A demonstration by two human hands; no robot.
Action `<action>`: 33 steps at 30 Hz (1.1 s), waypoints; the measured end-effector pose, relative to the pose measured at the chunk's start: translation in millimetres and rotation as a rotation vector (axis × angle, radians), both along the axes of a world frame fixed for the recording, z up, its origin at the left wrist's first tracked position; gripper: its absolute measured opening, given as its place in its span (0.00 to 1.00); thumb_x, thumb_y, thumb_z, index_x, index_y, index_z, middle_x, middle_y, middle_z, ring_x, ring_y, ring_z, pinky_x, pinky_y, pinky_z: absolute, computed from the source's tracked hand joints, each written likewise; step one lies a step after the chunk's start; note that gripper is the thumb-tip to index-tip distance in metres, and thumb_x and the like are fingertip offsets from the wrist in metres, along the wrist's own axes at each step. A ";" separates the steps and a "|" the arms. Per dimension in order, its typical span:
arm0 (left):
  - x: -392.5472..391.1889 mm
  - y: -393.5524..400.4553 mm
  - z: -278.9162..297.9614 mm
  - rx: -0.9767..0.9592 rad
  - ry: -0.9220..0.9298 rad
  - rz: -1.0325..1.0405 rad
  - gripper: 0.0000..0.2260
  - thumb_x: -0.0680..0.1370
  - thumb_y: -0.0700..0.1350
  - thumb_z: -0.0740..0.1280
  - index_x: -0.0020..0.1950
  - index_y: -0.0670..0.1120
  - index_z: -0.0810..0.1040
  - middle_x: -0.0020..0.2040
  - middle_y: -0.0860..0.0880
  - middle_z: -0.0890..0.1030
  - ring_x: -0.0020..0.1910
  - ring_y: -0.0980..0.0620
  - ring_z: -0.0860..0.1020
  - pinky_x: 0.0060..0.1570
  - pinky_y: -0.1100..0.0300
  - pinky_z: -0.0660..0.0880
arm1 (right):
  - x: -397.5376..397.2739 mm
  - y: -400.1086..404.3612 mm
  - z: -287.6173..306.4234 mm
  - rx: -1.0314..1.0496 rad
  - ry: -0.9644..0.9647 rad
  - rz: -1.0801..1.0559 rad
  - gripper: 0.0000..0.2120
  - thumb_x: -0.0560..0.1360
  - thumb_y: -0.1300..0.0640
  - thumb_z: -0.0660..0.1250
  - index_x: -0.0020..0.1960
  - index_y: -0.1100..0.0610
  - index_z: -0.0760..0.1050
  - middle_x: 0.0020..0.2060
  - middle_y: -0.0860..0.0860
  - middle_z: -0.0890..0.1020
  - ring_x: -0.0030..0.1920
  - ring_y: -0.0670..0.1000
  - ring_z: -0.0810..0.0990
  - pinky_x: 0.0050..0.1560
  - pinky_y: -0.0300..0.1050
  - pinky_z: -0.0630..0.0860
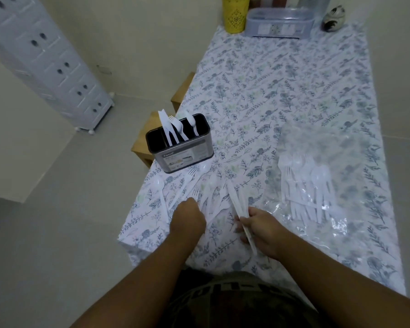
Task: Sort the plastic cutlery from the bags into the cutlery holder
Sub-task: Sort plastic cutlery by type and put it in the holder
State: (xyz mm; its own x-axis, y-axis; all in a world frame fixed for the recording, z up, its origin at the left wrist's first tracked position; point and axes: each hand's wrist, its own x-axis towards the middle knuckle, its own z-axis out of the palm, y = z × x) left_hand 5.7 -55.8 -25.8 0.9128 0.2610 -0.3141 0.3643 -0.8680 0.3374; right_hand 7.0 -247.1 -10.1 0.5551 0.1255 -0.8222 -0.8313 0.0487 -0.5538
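Holder [182,150] near table's [294,86] left edge.

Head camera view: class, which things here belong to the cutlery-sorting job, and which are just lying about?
Belong to the job:
cutlery holder
loose cutlery
clear bag of cutlery
knives in the right hand
left hand

Just lying about:
yellow container
lidded plastic box
white drawer unit

You stood at a long table [294,95] under a blue floral cloth [258,86] — cream walls [152,31], pale grey floor [57,233]. White drawer tower [47,58] on castors stood left; wooden stools [149,136] were tucked beside the table — flat, dim light.
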 end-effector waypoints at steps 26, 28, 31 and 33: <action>22.9 40.9 34.6 -0.576 -0.078 -0.113 0.02 0.76 0.42 0.68 0.48 0.47 0.80 0.39 0.53 0.80 0.37 0.60 0.78 0.37 0.70 0.72 | 14.8 91.8 22.1 0.061 -0.223 -0.054 0.12 0.83 0.66 0.62 0.58 0.62 0.83 0.51 0.61 0.87 0.53 0.60 0.87 0.58 0.57 0.83; 24.5 43.7 37.3 -0.569 -0.087 -0.117 0.05 0.76 0.42 0.68 0.49 0.46 0.83 0.40 0.52 0.83 0.39 0.58 0.80 0.40 0.70 0.73 | 16.5 93.2 24.1 0.050 -0.221 -0.052 0.11 0.82 0.66 0.63 0.56 0.60 0.84 0.50 0.59 0.88 0.52 0.57 0.87 0.56 0.54 0.83; 23.3 44.5 42.3 -0.576 -0.063 -0.102 0.06 0.77 0.42 0.67 0.46 0.45 0.84 0.39 0.51 0.84 0.38 0.57 0.81 0.38 0.67 0.74 | 18.1 91.5 22.2 -0.083 -0.243 0.035 0.10 0.80 0.64 0.68 0.40 0.59 0.80 0.40 0.54 0.85 0.43 0.51 0.85 0.50 0.47 0.83; 19.4 43.7 43.4 -0.558 -0.049 -0.097 0.12 0.78 0.43 0.66 0.34 0.44 0.79 0.29 0.52 0.78 0.27 0.60 0.75 0.30 0.65 0.70 | 19.4 90.7 17.4 -0.199 -0.284 0.084 0.11 0.78 0.64 0.71 0.38 0.62 0.75 0.37 0.57 0.76 0.39 0.51 0.79 0.43 0.42 0.83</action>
State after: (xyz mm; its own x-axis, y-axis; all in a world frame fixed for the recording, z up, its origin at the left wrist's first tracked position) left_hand 25.1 -12.1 17.6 0.9414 -0.0183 -0.3368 0.2638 -0.5821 0.7691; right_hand 26.3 -156.5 7.2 0.7595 0.0330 -0.6497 -0.6395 -0.1452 -0.7550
